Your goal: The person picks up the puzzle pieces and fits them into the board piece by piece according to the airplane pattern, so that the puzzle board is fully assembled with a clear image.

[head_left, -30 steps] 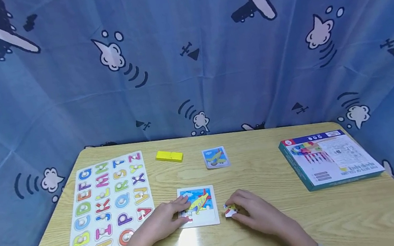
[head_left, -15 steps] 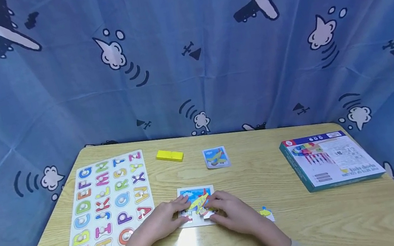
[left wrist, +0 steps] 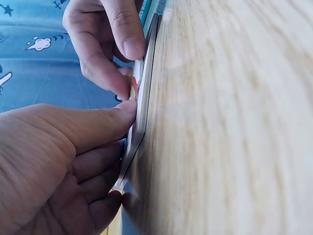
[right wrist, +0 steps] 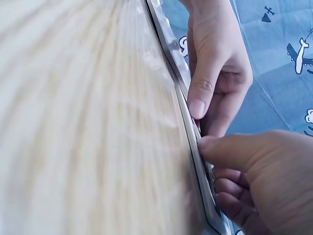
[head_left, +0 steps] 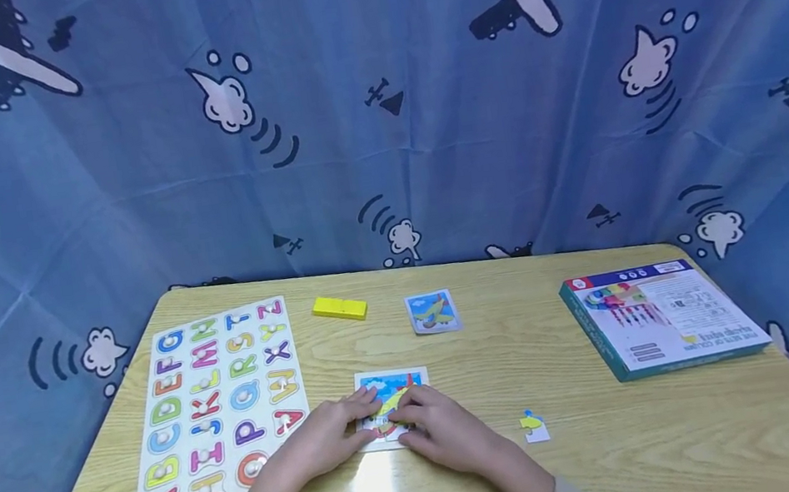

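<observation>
A small jigsaw puzzle board with a yellow airplane picture lies flat on the table, partly covered by both hands. The left hand grips its left side, with thumb and curled fingers at the edge in the left wrist view. Over the lower part of the board, the right hand pinches a puzzle piece with red on it, low against the board. Fingers hide most of this piece, so whether it is seated is unclear. One loose puzzle piece, yellow, blue and white, lies right of the right hand.
An alphabet board with knobbed letters lies at the left. Behind the puzzle are a yellow block and an airplane picture card. A flat box is at the right. A blue printed cloth hangs behind the table.
The right hand has carried a piece leftward from beside the board onto its lower part, then further left along it. The loose piece is now uncovered. The left hand has barely moved.
</observation>
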### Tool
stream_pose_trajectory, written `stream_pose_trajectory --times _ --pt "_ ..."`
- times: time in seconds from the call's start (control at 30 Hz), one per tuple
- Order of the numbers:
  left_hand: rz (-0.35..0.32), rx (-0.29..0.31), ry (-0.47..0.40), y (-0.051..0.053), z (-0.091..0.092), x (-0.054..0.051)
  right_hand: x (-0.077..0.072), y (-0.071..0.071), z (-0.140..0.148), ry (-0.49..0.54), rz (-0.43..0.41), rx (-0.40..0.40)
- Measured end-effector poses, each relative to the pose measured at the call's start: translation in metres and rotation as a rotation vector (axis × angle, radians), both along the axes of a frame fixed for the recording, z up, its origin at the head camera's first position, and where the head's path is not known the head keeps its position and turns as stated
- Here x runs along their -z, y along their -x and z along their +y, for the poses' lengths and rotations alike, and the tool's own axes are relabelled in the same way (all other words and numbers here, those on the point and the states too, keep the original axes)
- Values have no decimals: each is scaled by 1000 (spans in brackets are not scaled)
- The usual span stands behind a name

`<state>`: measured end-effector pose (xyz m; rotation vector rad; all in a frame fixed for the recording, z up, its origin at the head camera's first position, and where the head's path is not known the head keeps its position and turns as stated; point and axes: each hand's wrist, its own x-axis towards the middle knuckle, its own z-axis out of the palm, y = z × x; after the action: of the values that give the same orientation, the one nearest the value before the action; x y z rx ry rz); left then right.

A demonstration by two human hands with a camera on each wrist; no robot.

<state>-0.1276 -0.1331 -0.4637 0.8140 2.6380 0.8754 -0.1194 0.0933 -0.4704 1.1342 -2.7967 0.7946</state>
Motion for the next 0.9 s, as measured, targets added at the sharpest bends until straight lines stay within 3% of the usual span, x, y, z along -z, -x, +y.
stream_pose_trajectory --times 0.3,0.5,0.7,0.9 --pt "-17 -13 -2 0 1 0 1 1 -4 40 -48 9" --pt "-12 -5 -3 -1 1 -1 3 -2 -11 51 -46 116" --pt "27 6 21 -1 1 -1 0 -5 -20 119 -135 234" --pt "98 -27 62 -3 6 -2 -3 -4 -21 79 -153 241"
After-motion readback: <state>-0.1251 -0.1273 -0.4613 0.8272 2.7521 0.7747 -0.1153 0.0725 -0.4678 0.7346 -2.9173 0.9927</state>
